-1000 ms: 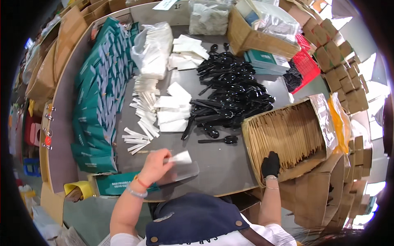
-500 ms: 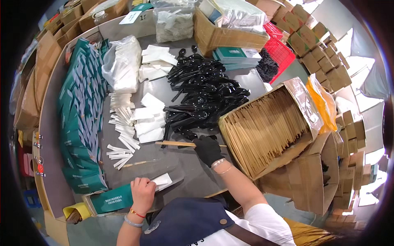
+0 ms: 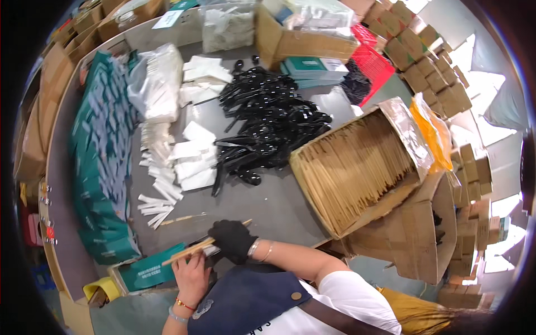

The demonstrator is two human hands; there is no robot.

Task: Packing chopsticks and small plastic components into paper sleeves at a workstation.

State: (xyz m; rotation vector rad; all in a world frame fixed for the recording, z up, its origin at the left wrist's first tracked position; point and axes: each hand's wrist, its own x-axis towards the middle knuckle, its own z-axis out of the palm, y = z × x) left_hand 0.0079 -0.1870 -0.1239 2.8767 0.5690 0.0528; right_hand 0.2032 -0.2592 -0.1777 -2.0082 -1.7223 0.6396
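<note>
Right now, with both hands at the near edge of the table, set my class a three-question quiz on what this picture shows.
1. True or false: the right hand wears a black glove.
2. What does the right hand hold? A) a black spoon B) wooden chopsticks C) a white napkin
3. Fill in: the open cardboard box to the right of the black cutlery pile is full of ____-coloured paper sleeves.

Key
1. True; the left hand is bare, with a bracelet at the wrist.
2. B; the sticks lie across toward the left hand, which meets them above a green packet.
3. Brown.
</note>
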